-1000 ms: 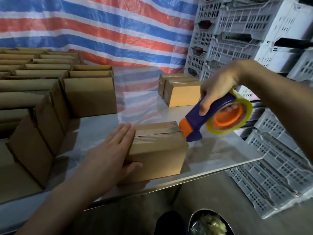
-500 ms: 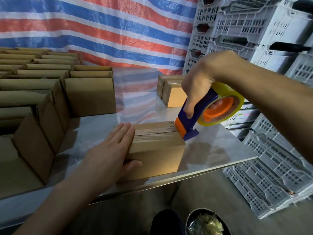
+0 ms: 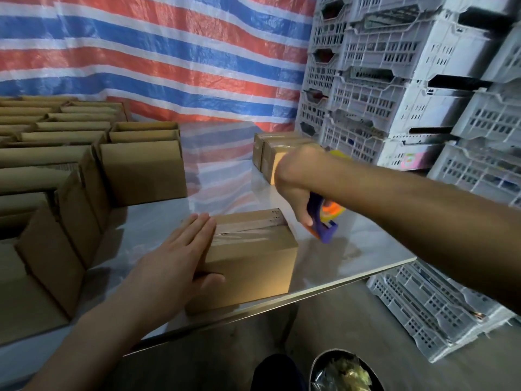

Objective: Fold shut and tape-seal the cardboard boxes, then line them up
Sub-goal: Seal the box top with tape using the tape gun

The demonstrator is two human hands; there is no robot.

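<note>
A small closed cardboard box sits near the table's front edge, with clear tape along its top seam. My left hand lies flat on the box's left end, fingers straight on top and thumb against the front face. My right hand grips the purple handle of a tape dispenser with an orange core, tilted down just past the box's right end. Two sealed boxes stand together at the back right of the table, partly hidden by my right wrist.
Several unsealed cardboard boxes crowd the table's left side. The shiny table ends in a front edge just below the box. Stacked white plastic crates fill the right. A striped tarp hangs behind. A metal bowl sits on the floor.
My right hand has swung the tape dispenser from the box's top right corner down past its right end, wrist rolling over. My left hand has stayed on the box.
</note>
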